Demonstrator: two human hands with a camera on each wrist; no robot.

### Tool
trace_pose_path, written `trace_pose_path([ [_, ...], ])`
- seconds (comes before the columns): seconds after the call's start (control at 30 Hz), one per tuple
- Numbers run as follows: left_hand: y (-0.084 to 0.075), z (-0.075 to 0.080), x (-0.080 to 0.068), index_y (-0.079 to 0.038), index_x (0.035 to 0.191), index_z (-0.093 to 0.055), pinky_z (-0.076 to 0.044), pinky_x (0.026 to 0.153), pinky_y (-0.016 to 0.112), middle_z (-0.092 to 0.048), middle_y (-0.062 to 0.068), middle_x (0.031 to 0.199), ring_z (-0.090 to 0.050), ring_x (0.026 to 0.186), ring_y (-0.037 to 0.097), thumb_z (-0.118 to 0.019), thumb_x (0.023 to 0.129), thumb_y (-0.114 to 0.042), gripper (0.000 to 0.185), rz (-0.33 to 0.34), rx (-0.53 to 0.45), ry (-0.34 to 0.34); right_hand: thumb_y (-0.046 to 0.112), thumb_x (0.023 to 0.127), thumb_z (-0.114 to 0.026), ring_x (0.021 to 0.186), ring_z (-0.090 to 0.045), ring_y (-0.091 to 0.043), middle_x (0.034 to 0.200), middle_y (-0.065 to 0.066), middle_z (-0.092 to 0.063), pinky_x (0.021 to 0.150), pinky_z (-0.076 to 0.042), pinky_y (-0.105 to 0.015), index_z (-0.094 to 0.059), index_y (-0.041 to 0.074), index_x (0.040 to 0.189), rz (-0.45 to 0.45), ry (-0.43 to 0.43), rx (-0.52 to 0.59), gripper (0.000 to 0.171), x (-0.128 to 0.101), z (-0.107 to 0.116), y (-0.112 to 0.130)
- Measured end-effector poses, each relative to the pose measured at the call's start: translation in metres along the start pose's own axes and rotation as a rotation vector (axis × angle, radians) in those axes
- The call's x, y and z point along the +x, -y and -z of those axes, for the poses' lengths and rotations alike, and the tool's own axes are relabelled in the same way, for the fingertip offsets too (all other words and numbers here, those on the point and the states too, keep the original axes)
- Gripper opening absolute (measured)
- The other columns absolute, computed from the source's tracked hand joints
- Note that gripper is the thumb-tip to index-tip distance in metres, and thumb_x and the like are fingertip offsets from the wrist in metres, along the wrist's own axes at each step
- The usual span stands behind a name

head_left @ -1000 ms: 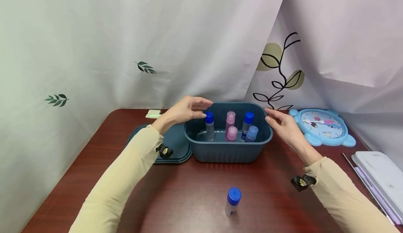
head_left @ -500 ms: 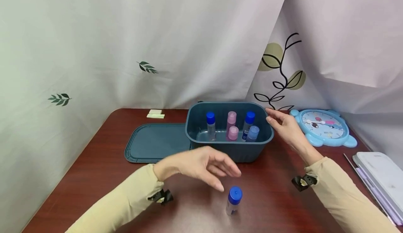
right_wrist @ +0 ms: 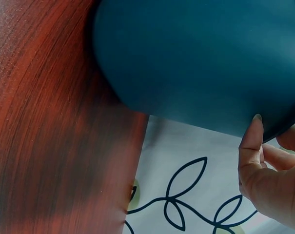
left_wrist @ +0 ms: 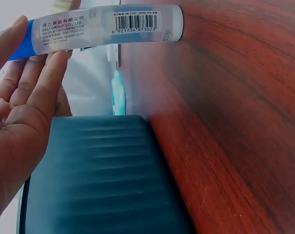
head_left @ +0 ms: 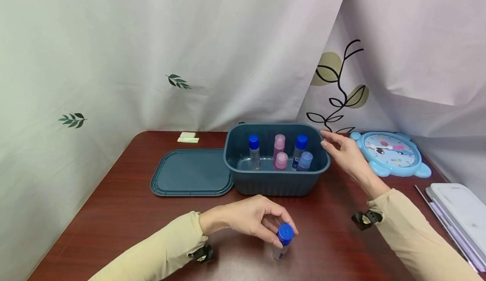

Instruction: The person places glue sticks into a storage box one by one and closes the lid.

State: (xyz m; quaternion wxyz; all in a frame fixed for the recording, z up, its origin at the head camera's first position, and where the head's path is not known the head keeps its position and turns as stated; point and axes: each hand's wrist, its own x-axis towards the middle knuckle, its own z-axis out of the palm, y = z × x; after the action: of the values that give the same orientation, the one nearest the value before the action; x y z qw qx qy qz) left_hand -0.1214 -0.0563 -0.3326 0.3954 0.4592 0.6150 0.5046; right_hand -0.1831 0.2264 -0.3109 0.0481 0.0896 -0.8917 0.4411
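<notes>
My left hand [head_left: 252, 217] pinches a clear glue bottle [head_left: 280, 252] around its blue cap [head_left: 285, 232], near the table's front. The bottle is upright. In the left wrist view, printed text and a barcode show on the glue bottle [left_wrist: 108, 27]; the thumb lies on its cap and a fingertip on its side. At the back stands a dark teal bin [head_left: 271, 184] with several capped bottles upright inside, among them a pink one [head_left: 279, 142] and a light blue one [head_left: 305, 160]. My right hand [head_left: 343, 152] touches the bin's right rim with fingertips, fingers extended [right_wrist: 252, 141].
A flat teal lid [head_left: 191, 173] lies left of the bin. Pale small blocks [head_left: 187, 136] sit behind it. On the right are a light blue toy clock [head_left: 391, 153] and a white case [head_left: 461, 209]. A curtain [head_left: 228, 53] hangs at the table's back.
My left hand has left the bin's left rim, come forward and taken hold of the blue-capped glue bottle. The right hand has stayed at the bin's right rim.
</notes>
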Motion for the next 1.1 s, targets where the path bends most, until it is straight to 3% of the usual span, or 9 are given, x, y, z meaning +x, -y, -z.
trace_pose_path([
  [0.2,-0.02,0.017,-0.006,0.005,0.117,-0.058,-0.052,0.089,0.035,-0.06,0.025,0.117,-0.065,0.099,0.011,-0.066,0.083,0.005,0.035,-0.079,-0.032,-0.067,0.02,0.1,-0.046,0.123,-0.047,-0.04,0.136,-0.029,-0.046,0.095,-0.042,-0.045,-0.039,-0.005,0.139,0.004,-0.008,-0.015,0.047,0.0,0.001,0.001],
  [0.43,-0.077,0.071,-0.029,0.01,0.121,-0.051,-0.049,0.094,0.046,-0.061,0.024,0.118,-0.06,0.11,0.033,-0.069,0.085,-0.008,0.044,-0.265,0.046,-0.298,0.019,0.1,-0.047,0.124,-0.046,-0.041,0.137,-0.029,-0.045,0.096,-0.041,-0.047,-0.039,-0.006,0.139,0.003,-0.013,-0.015,0.047,0.0,0.003,0.003],
  [0.53,-0.094,0.094,-0.037,0.004,0.126,-0.049,-0.047,0.097,0.045,-0.062,0.018,0.12,-0.059,0.113,0.032,-0.068,0.086,-0.013,0.048,-0.269,0.09,-0.399,0.018,0.1,-0.047,0.124,-0.047,-0.041,0.137,-0.028,-0.045,0.096,-0.042,-0.045,-0.039,-0.006,0.139,0.0,-0.016,-0.017,0.047,0.001,0.003,0.003],
  [0.67,-0.097,0.118,-0.037,-0.004,0.13,-0.049,-0.046,0.099,0.042,-0.06,0.015,0.123,-0.058,0.115,0.029,-0.066,0.088,-0.012,0.045,-0.233,0.135,-0.476,0.018,0.099,-0.048,0.122,-0.049,-0.04,0.135,-0.029,-0.047,0.091,-0.049,-0.025,-0.041,-0.006,0.138,0.004,-0.028,-0.013,0.046,0.0,0.003,0.002],
  [0.77,-0.084,0.131,-0.03,0.001,0.13,-0.047,-0.046,0.099,0.041,-0.059,0.018,0.124,-0.058,0.114,0.029,-0.063,0.089,-0.006,0.044,-0.199,0.128,-0.452,0.017,0.099,-0.048,0.12,-0.05,-0.04,0.133,-0.03,-0.048,0.08,-0.045,-0.006,-0.041,-0.007,0.137,0.011,-0.034,-0.001,0.046,0.0,0.002,0.001],
  [0.83,-0.071,0.137,-0.023,0.005,0.128,-0.047,-0.047,0.098,0.041,-0.059,0.019,0.123,-0.059,0.112,0.029,-0.062,0.089,-0.003,0.043,-0.165,0.122,-0.406,0.016,0.099,-0.049,0.12,-0.05,-0.041,0.133,-0.03,-0.048,0.076,-0.041,-0.001,-0.041,-0.007,0.137,0.015,-0.035,0.009,0.045,0.0,0.0,0.0],
  [1.1,-0.034,0.145,-0.003,0.003,0.12,-0.054,-0.052,0.091,0.037,-0.06,0.021,0.121,-0.064,0.103,0.026,-0.064,0.086,0.002,0.036,0.046,0.181,-0.203,0.014,0.098,-0.049,0.119,-0.05,-0.041,0.131,-0.031,-0.048,0.074,-0.038,0.001,-0.042,-0.008,0.136,0.029,-0.041,0.029,0.044,0.0,-0.002,0.0],
])
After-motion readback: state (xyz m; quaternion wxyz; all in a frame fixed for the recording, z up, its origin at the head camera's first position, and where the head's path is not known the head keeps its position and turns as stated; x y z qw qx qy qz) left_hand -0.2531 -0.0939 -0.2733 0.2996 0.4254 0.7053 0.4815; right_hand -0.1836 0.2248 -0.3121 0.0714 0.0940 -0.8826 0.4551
